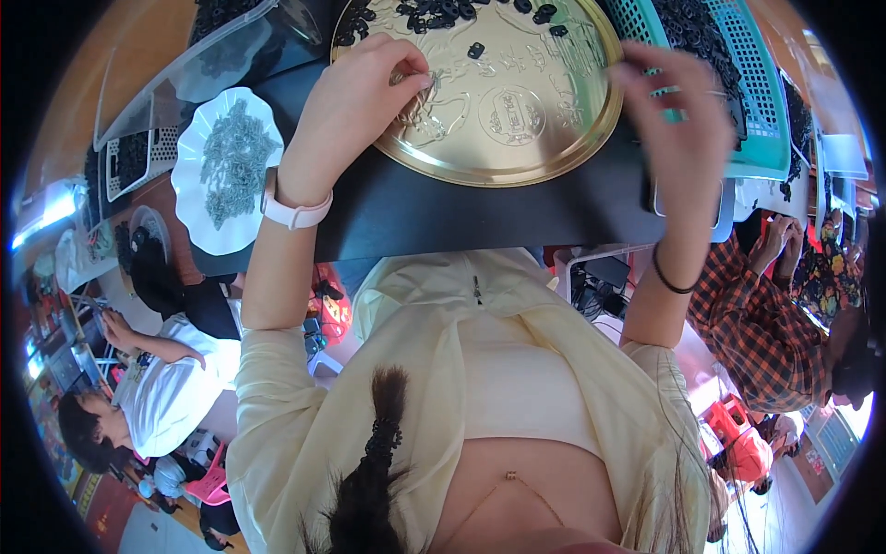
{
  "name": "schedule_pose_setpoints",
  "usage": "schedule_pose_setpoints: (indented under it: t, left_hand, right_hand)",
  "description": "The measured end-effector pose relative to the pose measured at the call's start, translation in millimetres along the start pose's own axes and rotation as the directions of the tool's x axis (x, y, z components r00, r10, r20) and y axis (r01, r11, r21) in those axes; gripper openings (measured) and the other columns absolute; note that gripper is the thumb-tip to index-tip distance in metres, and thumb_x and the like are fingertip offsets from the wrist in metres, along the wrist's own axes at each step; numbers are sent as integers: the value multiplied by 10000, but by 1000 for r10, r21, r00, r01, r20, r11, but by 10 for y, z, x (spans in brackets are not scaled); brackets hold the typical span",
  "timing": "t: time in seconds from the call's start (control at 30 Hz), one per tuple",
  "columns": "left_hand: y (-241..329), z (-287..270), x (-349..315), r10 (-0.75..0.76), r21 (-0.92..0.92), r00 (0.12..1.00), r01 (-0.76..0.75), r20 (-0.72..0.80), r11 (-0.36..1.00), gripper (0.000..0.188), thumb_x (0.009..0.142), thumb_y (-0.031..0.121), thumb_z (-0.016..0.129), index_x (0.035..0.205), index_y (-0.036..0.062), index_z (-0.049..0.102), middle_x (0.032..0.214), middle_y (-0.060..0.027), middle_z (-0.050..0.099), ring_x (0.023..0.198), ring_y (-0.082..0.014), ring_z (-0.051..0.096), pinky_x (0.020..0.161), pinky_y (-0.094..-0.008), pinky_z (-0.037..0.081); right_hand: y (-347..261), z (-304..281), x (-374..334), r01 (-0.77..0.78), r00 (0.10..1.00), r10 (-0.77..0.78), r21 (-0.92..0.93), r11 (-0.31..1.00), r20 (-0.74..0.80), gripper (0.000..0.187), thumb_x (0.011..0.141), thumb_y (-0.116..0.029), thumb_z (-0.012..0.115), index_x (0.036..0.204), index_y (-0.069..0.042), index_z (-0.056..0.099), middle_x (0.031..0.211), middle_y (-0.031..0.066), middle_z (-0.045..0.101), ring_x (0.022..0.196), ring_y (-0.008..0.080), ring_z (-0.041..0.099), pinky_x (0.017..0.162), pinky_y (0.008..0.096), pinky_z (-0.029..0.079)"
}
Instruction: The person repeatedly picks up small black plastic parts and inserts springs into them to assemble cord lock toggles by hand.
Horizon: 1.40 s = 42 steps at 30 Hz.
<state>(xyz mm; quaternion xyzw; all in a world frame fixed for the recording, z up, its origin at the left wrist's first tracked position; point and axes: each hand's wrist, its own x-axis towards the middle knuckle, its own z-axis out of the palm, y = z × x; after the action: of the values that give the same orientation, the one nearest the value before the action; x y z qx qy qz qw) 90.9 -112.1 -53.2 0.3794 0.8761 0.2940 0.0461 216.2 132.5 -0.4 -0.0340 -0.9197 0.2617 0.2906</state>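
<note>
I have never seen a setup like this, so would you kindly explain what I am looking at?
There is no machine here, just a person's two bare hands. The single picture comes from a wide fisheye camera worn on the head, looking down, so straight edges bend near the rim.

On the dark, flat tabletop sits a round, shiny gold tray with small black pieces on it. To the left is a white, wavy-edged plate heaped with small silvery-grey pieces; to the right, a teal plastic basket of black pieces.

The left hand is over the tray, fingertips together; the right hand is blurred near its right rim. I cannot tell whether either holds anything.
</note>
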Motion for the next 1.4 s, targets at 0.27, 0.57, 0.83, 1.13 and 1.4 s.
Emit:
schedule_pose_setpoints:
  t: [0.27, 0.57, 0.83, 1.13, 1.4]
  left_hand:
    - [27, 0, 55, -100, -118, 995, 100, 0, 988, 157, 825, 181, 599, 883, 35, 602, 841, -92, 626, 712, -259, 615, 638, -329, 475]
    - [24, -76, 71, -133, -258, 990, 116, -49, 959, 196, 814, 105, 609, 1007, 75, 617, 831, -75, 664, 648, -189, 631, 590, -273, 477]
    - [20, -60, 115, -206, -267, 977, 183, -61, 946, 236, 818, 118, 627, 1052, 92, 631, 793, -55, 665, 633, -114, 614, 601, -230, 477]
    - [124, 241, 252, -281, -734, 959, 162, -41, 660, 163, 854, 119, 628, 994, 60, 569, 947, -19, 658, 859, -64, 604, 670, -186, 491]
    - [144, 249, 264, -289, -774, 957, 163, -27, 612, 140, 835, 114, 653, 915, 41, 564, 848, -16, 631, 787, -64, 603, 621, -176, 493]
  right_hand:
    - [60, -129, 264, 141, 918, -280, -426, 893, -282, 229, 805, -169, 661, 1025, -106, 665, 1001, 89, 631, 812, 178, 613, 705, 275, 472]
    - [286, 1159, 170, 296, 921, -297, 46, 954, 251, 151, 795, -148, 636, 932, -88, 660, 939, 82, 618, 769, 231, 611, 646, 298, 492]
    - [44, 1065, 96, -179, 940, 44, 380, 907, 338, 110, 829, -131, 603, 894, -53, 646, 780, 71, 652, 703, 196, 635, 649, 269, 495]
    - [-92, 1001, 168, -344, 924, 143, 613, 711, 354, 207, 812, -56, 637, 980, -35, 519, 818, 88, 629, 757, 145, 623, 676, 241, 490]
    - [-46, 1008, 195, -359, 907, 151, 535, 765, 394, 266, 809, -1, 632, 979, -33, 429, 813, 83, 570, 754, 156, 600, 671, 247, 480]
